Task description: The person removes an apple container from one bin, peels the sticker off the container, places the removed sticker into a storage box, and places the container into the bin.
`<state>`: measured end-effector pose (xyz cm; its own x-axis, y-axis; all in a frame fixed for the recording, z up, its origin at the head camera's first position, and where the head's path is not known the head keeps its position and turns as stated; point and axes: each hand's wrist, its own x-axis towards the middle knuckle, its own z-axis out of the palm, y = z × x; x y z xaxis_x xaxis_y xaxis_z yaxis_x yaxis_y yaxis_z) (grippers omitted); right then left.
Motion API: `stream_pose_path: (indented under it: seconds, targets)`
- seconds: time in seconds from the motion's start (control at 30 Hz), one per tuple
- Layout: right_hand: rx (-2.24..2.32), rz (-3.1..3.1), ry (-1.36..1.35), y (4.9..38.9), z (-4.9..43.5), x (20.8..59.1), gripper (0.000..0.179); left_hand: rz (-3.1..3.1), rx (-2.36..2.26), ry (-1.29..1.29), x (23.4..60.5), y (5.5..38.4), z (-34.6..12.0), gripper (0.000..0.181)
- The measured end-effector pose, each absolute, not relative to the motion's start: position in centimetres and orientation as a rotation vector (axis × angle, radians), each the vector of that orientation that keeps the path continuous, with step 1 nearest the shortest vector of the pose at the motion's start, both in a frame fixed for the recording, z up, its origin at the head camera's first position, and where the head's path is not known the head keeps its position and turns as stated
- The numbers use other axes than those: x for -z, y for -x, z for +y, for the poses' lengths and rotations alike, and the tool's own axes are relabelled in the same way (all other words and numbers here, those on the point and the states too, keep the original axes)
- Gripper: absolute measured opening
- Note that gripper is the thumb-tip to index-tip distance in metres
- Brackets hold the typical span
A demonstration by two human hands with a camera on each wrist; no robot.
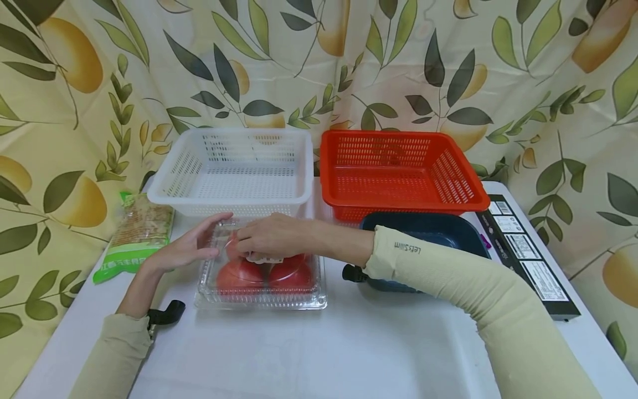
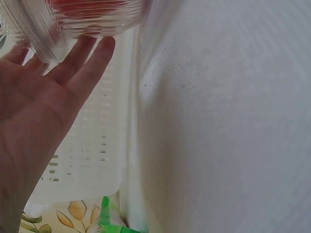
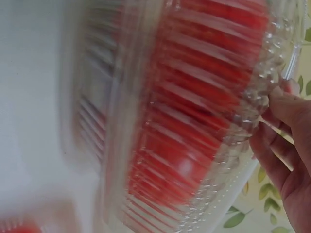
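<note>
A clear plastic clamshell box (image 1: 261, 302) holds several tomatoes (image 1: 241, 275), seen through its ribbed wall and lid. My right hand (image 1: 271, 238) lies across the top of the box, covering part of a pale label (image 1: 264, 259). In the right wrist view, the thumb and bent fingers (image 3: 266, 150) meet the bumpy lid; whether they pinch it cannot be told. At the box's left side is my left hand (image 1: 185, 244), thumb spread from the other fingers. Its outstretched fingers (image 2: 92, 65) reach against the ribbed wall in the left wrist view.
Behind the box stand a white basket (image 1: 229, 209) and a red basket (image 1: 404, 209). A dark blue basin (image 1: 423, 221) sits under my right forearm. A green-and-clear food packet (image 1: 142, 230) lies left, and a black labelled carton (image 1: 530, 255) right. A patterned cloth hangs behind.
</note>
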<state>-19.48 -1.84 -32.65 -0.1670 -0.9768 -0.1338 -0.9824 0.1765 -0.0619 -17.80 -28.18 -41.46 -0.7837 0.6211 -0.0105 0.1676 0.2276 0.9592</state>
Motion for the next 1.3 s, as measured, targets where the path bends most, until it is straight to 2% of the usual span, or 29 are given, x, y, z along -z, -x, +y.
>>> stream_pose_path:
  seconds: [0.63, 0.97, 1.3]
  targets:
    - [-0.198, 2.255, 1.922, 19.4, -3.3, 31.5, 0.024, 2.121, -1.569, -0.717, 41.7, 17.8, -28.3, 0.076]
    - [-0.407, 2.105, 1.702, 19.6, -5.6, 29.9, 0.025, 2.113, -1.584, -0.732, 41.6, 17.9, -28.3, 0.077]
    - [-0.515, 2.100, 1.788, 19.3, -5.8, 30.4, 0.024, 2.126, -1.563, -0.724, 41.7, 18.0, -28.4, 0.076]
